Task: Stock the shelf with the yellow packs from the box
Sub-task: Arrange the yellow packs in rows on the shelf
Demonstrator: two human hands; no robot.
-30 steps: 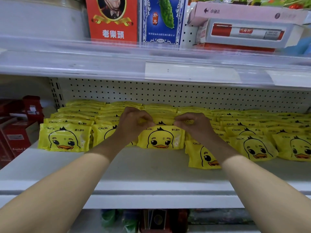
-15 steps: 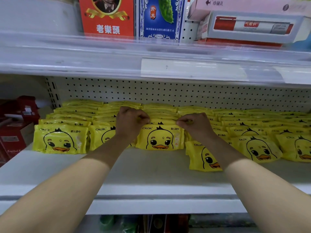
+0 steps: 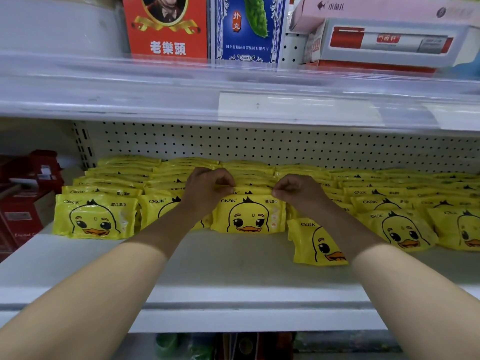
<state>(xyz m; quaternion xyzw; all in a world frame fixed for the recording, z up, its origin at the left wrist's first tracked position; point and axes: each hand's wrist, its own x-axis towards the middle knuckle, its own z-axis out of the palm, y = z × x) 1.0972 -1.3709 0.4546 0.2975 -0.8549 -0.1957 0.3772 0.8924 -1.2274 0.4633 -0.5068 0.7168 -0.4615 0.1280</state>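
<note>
On the shelf (image 3: pixel 233 271): yellow packs (image 3: pixel 389 201) stand in files running front to back. Each leans on the one behind, so the duck faces show to a shopper.
Middle file: the front pack (image 3: pixel 248 216) heads it, upright, with its base on the shelf just behind the bare front strip.
Left: the left hand (image 3: pixel 207 188) has curled fingers pinching the front pack's top left corner.
Right: the right hand (image 3: pixel 301 190) is curled the same way and pinches the top right corner (a grip at both corners keeps a soft pack square).
Step, as I judge it: seating and straightening this pack against its file.
Out of line: a stray pack (image 3: pixel 317 242) lies tilted forward of the row, just right of the front pack and partly hidden by the right forearm. It likely needs tucking back.
Source: the box is not in view.
Far left: red cartons (image 3: pixel 26 193) sit well apart from both hands.
Risk: too hard a push could slump the leaning file.
</note>
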